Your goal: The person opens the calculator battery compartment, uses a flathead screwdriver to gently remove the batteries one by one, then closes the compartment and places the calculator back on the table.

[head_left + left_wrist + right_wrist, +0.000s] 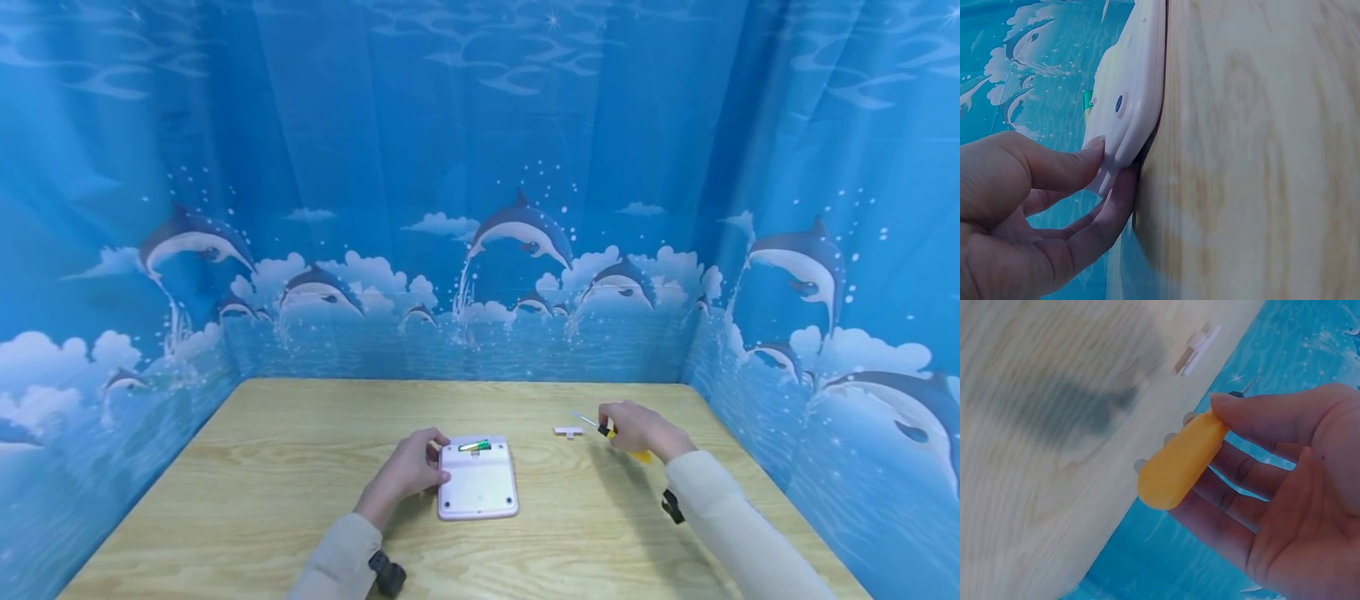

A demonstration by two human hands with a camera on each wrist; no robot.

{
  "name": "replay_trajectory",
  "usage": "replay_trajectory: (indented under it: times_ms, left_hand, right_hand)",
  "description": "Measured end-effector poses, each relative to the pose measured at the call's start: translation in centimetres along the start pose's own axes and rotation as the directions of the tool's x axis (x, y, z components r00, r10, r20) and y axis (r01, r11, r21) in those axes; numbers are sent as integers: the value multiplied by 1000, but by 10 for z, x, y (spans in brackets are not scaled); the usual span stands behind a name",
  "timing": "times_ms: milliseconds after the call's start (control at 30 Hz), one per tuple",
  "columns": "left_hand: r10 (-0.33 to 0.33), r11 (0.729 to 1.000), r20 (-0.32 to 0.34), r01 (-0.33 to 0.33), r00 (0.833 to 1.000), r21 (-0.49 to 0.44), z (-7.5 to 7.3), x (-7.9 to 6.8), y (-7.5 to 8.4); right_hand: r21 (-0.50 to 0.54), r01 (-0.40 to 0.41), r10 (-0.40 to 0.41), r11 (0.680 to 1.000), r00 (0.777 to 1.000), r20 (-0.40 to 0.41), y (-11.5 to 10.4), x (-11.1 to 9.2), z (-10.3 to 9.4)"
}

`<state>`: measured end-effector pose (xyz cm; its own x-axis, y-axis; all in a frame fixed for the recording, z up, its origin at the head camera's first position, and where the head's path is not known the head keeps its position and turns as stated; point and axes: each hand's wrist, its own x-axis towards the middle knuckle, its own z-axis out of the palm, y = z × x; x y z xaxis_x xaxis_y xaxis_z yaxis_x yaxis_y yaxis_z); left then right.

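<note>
A pale pinkish-white calculator (478, 483) lies back side up on the table, its battery compartment uncovered. Inside sits a green-ended battery (480, 446), its green end also showing in the left wrist view. My left hand (408, 467) pinches the calculator's left edge, thumb (1075, 165) on top and fingers beneath. Off to the right, my right hand (637, 427) holds a screwdriver (1182, 462) by its yellow handle, the thin metal shaft pointing forward and left above the table. Close to its tip lies a small pale battery cover (567, 432) with a tab.
The wood-grain table (315, 442) runs back to a blue curtain (480, 125) printed with dolphins, which also closes off both sides. Dark wrist cameras are strapped over the pale sleeves (720, 508).
</note>
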<state>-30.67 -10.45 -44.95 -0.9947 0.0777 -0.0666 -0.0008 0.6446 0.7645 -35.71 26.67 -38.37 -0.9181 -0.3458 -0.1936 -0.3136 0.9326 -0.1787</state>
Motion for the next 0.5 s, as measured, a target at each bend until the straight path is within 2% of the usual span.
replay_trajectory:
  times_ms: [500]
  left_hand:
    - [-2, 1000, -3, 2, 1000, 1, 0, -2, 1]
  right_hand:
    - [78, -50, 50, 996, 999, 12, 31, -12, 3]
